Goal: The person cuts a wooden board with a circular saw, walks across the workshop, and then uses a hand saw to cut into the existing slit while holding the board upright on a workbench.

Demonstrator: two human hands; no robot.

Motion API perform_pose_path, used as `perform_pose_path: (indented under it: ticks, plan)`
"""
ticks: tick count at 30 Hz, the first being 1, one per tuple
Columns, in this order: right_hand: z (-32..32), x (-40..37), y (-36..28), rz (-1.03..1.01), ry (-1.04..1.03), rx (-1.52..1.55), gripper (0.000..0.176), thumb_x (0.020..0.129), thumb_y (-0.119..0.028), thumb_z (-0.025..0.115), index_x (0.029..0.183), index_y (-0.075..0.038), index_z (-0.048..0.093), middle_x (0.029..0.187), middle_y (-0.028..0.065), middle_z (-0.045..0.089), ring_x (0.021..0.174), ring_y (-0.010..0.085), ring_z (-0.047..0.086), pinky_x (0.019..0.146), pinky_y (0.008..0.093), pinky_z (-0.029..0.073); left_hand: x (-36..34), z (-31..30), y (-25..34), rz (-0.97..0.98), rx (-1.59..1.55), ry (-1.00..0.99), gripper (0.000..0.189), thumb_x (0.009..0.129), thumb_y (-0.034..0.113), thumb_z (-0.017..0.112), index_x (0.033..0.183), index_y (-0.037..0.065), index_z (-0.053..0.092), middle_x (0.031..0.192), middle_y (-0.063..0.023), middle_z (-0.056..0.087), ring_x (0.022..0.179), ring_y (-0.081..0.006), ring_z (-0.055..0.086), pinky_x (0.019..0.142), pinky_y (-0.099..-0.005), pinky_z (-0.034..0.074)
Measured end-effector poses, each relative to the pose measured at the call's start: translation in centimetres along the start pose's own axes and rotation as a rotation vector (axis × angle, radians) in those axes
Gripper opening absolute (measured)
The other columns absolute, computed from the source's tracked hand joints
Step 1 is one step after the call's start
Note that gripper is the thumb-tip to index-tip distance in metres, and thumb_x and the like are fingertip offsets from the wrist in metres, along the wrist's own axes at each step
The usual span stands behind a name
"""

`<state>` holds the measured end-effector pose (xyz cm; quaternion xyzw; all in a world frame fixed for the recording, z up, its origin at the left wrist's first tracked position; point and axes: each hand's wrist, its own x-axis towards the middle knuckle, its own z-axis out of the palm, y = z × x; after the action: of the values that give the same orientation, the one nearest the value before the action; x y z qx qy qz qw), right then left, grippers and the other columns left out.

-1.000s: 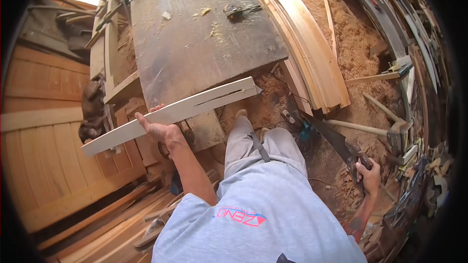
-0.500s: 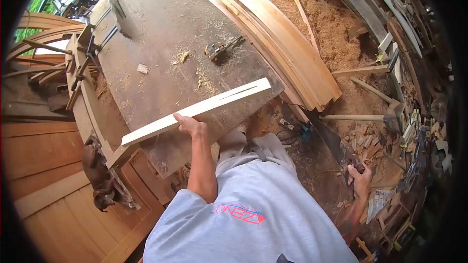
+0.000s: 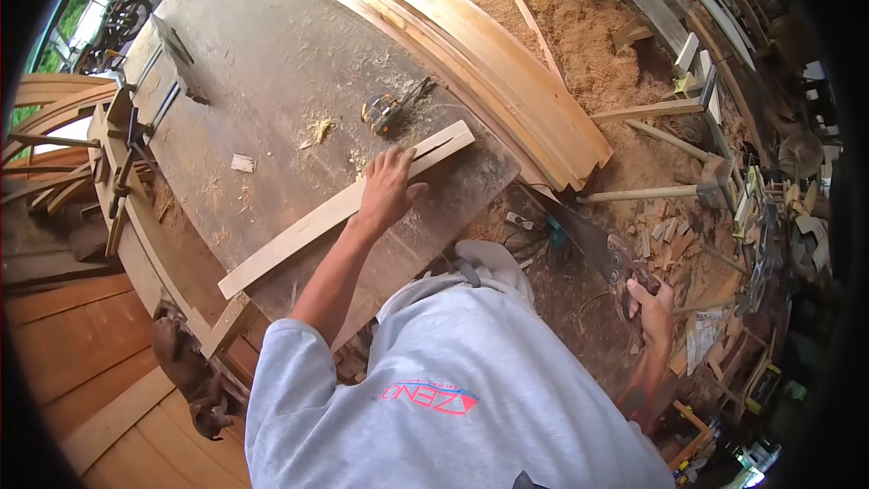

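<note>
A handsaw (image 3: 593, 244) is gripped by its handle in the closed right hand (image 3: 650, 308), low beside the body. Farther out, a slotted wooden strip (image 3: 299, 240) is pressed flat onto the worn bench (image 3: 272, 54) under the spread left hand (image 3: 389, 188). Just beyond it a small tool (image 3: 385, 111) is seen, then stacked planks (image 3: 507, 63).

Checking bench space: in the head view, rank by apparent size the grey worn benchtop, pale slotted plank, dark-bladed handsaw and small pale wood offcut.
1. grey worn benchtop
2. pale slotted wooden plank
3. dark-bladed handsaw, farther from the camera, so unsure against the plank
4. small pale wood offcut
</note>
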<state>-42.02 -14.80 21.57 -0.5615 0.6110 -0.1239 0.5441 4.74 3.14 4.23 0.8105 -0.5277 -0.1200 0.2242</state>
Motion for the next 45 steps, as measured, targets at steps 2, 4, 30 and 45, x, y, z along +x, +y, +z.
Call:
perform_pose_path:
  ticks: [2,4,30,45]
  plan:
    - [0.1,-1.1,-0.2,-0.015,0.055,0.03,0.023,0.086,-0.017,0.076,0.093,0.001,0.064,0.067,0.002,0.057,0.049,0.0102,0.05,0.047,0.0273,0.04,2.7,0.9,0.4,0.015,-0.042,0.002,0.072,0.081,0.029,0.081,0.142,0.005,0.05,0.142,-0.0202,0.048,0.133,-0.0389,0.044,0.108,-0.0494,0.037]
    - [0.2,-1.9,0.3,-0.041,0.103,0.063,0.023,0.086,-0.017,0.076,0.092,0.001,0.064,0.067,0.0018,0.057,0.049,0.0102,0.049,0.047,0.0275,0.04,4.5,1.4,0.7,0.028,-0.076,0.015,0.07,0.081,0.027,0.08,0.141,0.006,0.051,0.141,-0.02,0.049,0.132,-0.0385,0.045,0.108,-0.0489,0.038]
    - [2.8,-5.4,2.4,-0.032,0.268,0.217,0.018,0.089,-0.016,0.073,0.089,-0.001,0.063,0.065,0.0005,0.051,0.05,0.0111,0.047,0.047,0.0287,0.04,-8.3,1.6,4.5,-0.727,-0.697,0.694,0.037,0.099,0.032,0.068,0.11,-0.002,0.058,0.122,-0.017,0.056,0.116,-0.0267,0.053,0.102,-0.0372,0.041]
    - [2.0,0.3,0.6,-0.349,-0.05,0.195,0.022,0.09,-0.021,0.074,0.093,-0.003,0.062,0.067,-0.0003,0.052,0.055,0.0109,0.048,0.052,0.0283,0.042,-6.6,-0.7,-11.2,-1.93,-0.3,1.145,0.094,0.063,0.035,0.086,0.127,-0.012,0.036,0.126,-0.0255,0.044,0.12,-0.0401,0.048,0.104,-0.0532,0.041]
